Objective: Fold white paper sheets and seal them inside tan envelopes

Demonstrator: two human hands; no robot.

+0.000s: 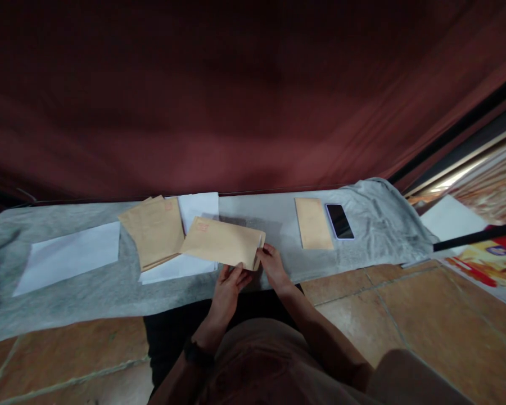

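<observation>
cloth (270, 208), grey and soft-looking, covers a long narrow surface, lying flat through the middle and rumpled at its right end. behind it, dark red fabric (253, 124) fills the upper view, and below lies a floor of brownish tiles (455, 326). at the right edge, beyond a black bar (476, 236), there is a colourful printed item (489, 264).

on the cloth, from left to right, come a white sheet (73, 253), a fanned pile of brown envelopes (158, 230) overlapping some white paper (200, 206), a lone envelope (314, 224) and, just beside that, a phone (340, 221) with a dark screen.

a long tan envelope (221, 242) is in front of the person, slanting, its left end over the white paper and its right end between the hands. the left hand (227, 292), above a dark wristband (198, 353), grips its near edge, fingers partly curled. the right hand (274, 267) has its fingers drawn together at the right end, where a pale edge shows; the fingertips are partly hidden.
</observation>
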